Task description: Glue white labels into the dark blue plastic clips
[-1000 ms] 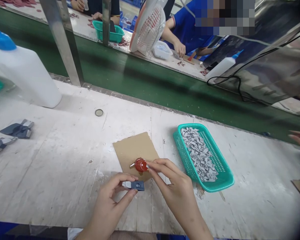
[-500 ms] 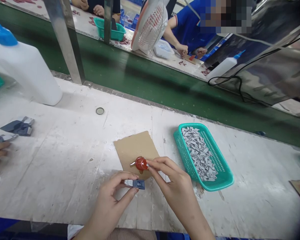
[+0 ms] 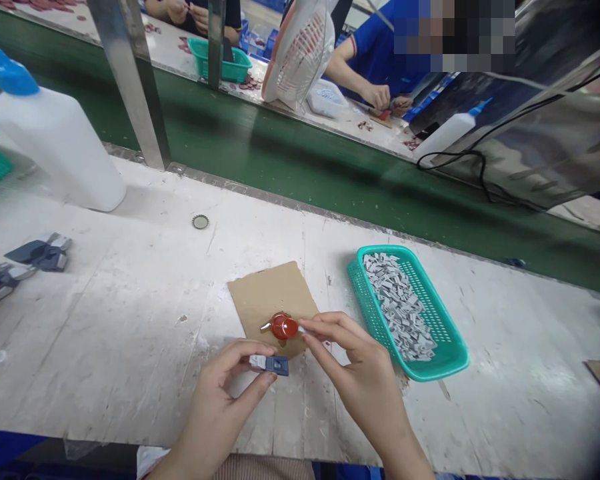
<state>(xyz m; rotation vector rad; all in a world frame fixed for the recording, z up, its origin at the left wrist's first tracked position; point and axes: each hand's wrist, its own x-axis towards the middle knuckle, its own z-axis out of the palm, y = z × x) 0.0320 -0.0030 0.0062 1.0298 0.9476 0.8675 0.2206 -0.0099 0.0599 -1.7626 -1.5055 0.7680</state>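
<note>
Between thumb and fingers, my left hand (image 3: 225,387) pinches a small dark-blue and light-grey plastic part (image 3: 276,365), its recessed face upward. My right hand (image 3: 363,363) is closed in a pinch on a small light-grey piece (image 3: 303,327), mostly covered by the fingertips. That piece is at the right edge of a shiny red blob of glue-like liquid (image 3: 283,326); whether they touch I cannot tell. The blob lies on a square of brown cardboard (image 3: 275,288), with a clear wet smear around it.
Right of the cardboard stands a green basket (image 3: 453,357) of small grey pieces. A bottle cap (image 3: 200,221), dark-blue parts (image 3: 37,253) and a white bottle with blue nozzle (image 3: 65,140) are at left. Beyond the green strip, other people work near a fan (image 3: 303,53).
My right hand has drawn slightly right, from over the red blob to its edge. My left hand has barely moved. Another person's hand at the far left has gone out of view.
</note>
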